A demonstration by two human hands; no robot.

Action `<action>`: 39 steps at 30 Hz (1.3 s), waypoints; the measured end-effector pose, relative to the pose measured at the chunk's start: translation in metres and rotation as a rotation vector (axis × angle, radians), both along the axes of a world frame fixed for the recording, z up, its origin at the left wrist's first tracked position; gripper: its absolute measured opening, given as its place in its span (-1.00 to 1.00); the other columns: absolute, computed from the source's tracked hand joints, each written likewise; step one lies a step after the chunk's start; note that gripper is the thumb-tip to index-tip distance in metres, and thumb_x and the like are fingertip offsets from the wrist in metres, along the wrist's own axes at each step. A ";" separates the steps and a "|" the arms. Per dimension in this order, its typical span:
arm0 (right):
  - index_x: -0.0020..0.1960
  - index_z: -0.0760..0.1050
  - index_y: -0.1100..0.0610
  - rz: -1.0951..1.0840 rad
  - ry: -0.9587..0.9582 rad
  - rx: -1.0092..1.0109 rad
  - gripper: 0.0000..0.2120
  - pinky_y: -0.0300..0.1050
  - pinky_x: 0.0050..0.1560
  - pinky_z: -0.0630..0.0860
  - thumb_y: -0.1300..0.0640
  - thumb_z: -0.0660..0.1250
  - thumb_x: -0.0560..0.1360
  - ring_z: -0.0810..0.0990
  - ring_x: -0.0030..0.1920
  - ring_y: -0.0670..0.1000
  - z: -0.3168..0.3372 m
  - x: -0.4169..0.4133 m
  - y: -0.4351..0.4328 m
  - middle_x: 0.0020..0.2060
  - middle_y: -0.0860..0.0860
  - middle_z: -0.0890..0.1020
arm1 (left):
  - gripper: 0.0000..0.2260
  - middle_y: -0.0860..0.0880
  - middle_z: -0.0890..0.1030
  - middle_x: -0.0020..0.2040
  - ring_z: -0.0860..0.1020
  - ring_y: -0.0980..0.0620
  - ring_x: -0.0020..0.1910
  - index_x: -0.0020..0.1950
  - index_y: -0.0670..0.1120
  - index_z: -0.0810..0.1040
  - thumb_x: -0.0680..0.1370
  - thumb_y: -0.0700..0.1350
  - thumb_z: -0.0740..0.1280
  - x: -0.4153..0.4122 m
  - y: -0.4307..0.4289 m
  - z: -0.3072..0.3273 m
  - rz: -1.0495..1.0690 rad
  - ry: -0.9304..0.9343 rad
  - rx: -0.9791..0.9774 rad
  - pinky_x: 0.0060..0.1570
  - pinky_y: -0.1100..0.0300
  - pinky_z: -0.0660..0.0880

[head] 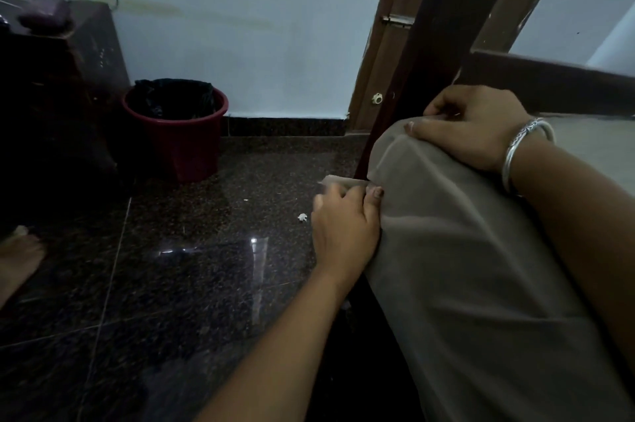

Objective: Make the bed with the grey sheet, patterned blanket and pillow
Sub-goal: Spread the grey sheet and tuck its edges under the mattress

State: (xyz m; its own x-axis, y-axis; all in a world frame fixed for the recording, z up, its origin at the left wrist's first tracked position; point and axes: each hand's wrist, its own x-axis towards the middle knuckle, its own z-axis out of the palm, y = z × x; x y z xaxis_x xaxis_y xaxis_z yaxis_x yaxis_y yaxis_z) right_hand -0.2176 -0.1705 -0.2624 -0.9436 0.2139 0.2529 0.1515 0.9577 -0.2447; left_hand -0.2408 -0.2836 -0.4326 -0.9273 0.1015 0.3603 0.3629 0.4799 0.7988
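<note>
At the corner of the bed, both forearms reach in from the lower right. Farthest left, a bare foot [19,256] rests on the dark polished floor [171,284], and a red bucket [178,132] lined with a black bag stands against the pale wall. The left hand [343,232] is turned knuckles-up beside the mattress edge, fingers curled closed and thumb pressed down, pinching a fold of the grey sheet [464,267] where it hangs over the side. The sheet is stretched taut over the mattress corner. Above it, the right hand [477,126], with silver bangles [522,146] on the wrist, lies palm-down on the corner's top, fingers bent and gripping the sheet's edge against the dark wooden bedpost [429,43].
</note>
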 end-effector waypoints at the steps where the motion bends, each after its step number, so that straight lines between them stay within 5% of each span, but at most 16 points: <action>1: -0.02 0.55 0.02 0.006 -0.018 0.023 -0.67 -0.14 -0.08 0.37 -0.22 0.29 0.43 0.48 -0.06 0.01 0.001 0.000 0.000 -0.10 -0.03 0.54 | -0.70 -0.12 0.46 0.05 0.44 -0.10 0.01 0.06 -0.10 0.55 0.59 0.09 0.17 0.004 0.002 0.001 0.042 -0.020 0.041 0.03 0.05 0.42; 5: 0.01 0.58 -0.01 0.011 -0.065 0.030 -0.64 -0.13 -0.05 0.40 -0.25 0.24 0.45 0.49 -0.05 0.02 0.003 0.002 0.002 -0.09 -0.03 0.56 | -0.69 -0.11 0.39 0.17 0.42 -0.06 0.13 0.18 -0.17 0.43 0.61 0.04 0.16 0.009 0.006 0.000 -0.104 -0.255 0.247 0.09 0.18 0.34; 13: -0.01 0.60 0.01 0.027 -0.110 0.074 -0.61 -0.12 -0.06 0.41 -0.26 0.19 0.46 0.51 -0.05 0.03 0.004 -0.002 0.001 -0.05 0.01 0.60 | -0.66 -0.05 0.48 0.00 0.42 0.09 -0.02 0.02 -0.14 0.51 0.49 0.05 0.08 0.025 0.013 0.000 -0.137 -0.135 0.365 -0.01 0.25 0.32; 16: -0.03 0.62 0.01 0.038 -0.103 0.051 -0.63 -0.15 -0.03 0.39 -0.24 0.21 0.47 0.48 -0.06 0.00 0.004 -0.003 0.002 -0.06 -0.02 0.59 | -0.55 0.06 0.53 0.23 0.45 0.16 0.22 0.28 0.04 0.49 0.48 0.14 0.08 0.018 0.011 -0.005 -0.327 -0.250 0.477 0.23 0.23 0.34; 20: -0.05 0.62 0.00 0.034 -0.112 0.027 -0.65 -0.13 -0.03 0.41 -0.22 0.22 0.46 0.49 -0.04 0.00 0.001 -0.009 0.003 -0.06 -0.03 0.59 | -0.49 0.18 0.51 0.28 0.43 0.20 0.30 0.32 0.13 0.46 0.46 0.33 0.14 0.001 0.003 -0.006 -0.563 -0.521 0.679 0.39 0.08 0.27; 25: -0.13 0.65 0.08 0.019 -0.104 0.155 -0.57 -0.09 -0.07 0.49 -0.24 0.20 0.44 0.56 -0.09 0.07 0.002 -0.016 -0.002 -0.12 0.06 0.64 | -0.15 0.17 0.40 0.37 0.36 0.13 0.34 0.42 0.19 0.31 0.24 0.59 -0.02 -0.024 -0.007 0.010 -0.660 -0.729 0.490 0.35 0.11 0.26; 30: 0.00 0.63 0.10 0.006 -0.240 0.278 -0.45 -0.01 0.05 0.51 -0.30 0.10 0.44 0.55 -0.03 0.15 0.005 -0.009 -0.010 -0.01 0.11 0.62 | -0.30 0.01 0.36 0.43 0.31 -0.01 0.42 0.47 0.09 0.27 0.43 0.40 -0.11 -0.002 0.005 0.020 -0.521 -0.561 0.374 0.41 0.02 0.23; 32: 0.04 0.62 0.05 -0.043 -0.282 0.205 -0.42 -0.03 0.05 0.50 -0.36 0.09 0.42 0.54 -0.03 0.13 0.007 -0.007 -0.007 0.03 0.09 0.61 | -0.38 -0.04 0.45 0.36 0.39 -0.05 0.34 0.41 0.04 0.36 0.52 0.34 -0.08 0.002 0.007 0.026 -0.454 -0.509 0.309 0.34 -0.01 0.31; 34: 0.13 0.59 0.05 -0.076 -0.337 0.164 -0.27 -0.02 0.11 0.47 -0.48 0.02 0.38 0.54 0.06 0.14 0.009 -0.004 -0.010 0.12 0.09 0.59 | -0.50 -0.08 0.59 0.11 0.52 -0.09 0.12 0.14 -0.05 0.54 0.57 0.27 0.01 0.004 0.007 0.032 -0.258 -0.336 0.227 0.06 0.05 0.44; 36: 0.28 0.50 0.05 -0.079 -0.390 0.160 -0.13 0.02 0.26 0.36 -0.54 -0.11 0.35 0.47 0.24 0.16 0.008 -0.002 -0.010 0.29 0.10 0.50 | -0.65 -0.06 0.60 -0.13 0.56 -0.07 -0.09 -0.07 -0.08 0.54 0.59 0.15 0.13 0.008 0.008 0.040 -0.127 -0.177 0.319 -0.17 0.06 0.45; 39: 0.45 0.28 0.07 -0.015 -0.404 0.190 -0.14 0.03 0.41 0.12 -0.49 -0.18 0.41 0.25 0.44 0.15 0.001 0.004 -0.009 0.44 0.09 0.31 | -0.72 0.00 0.57 -0.21 0.53 0.03 -0.21 -0.06 -0.07 0.54 0.58 0.10 0.19 0.012 0.006 0.047 -0.177 -0.259 0.487 -0.27 0.12 0.42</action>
State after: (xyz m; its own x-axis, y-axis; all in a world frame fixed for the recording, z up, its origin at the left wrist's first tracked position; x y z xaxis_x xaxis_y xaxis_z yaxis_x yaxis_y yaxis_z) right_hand -0.2137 -0.1796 -0.2610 -0.9718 0.2138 -0.0995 0.2131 0.9769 0.0171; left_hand -0.2283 -0.2777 -0.3855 -0.9754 0.1425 0.1683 0.1678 -0.0153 0.9857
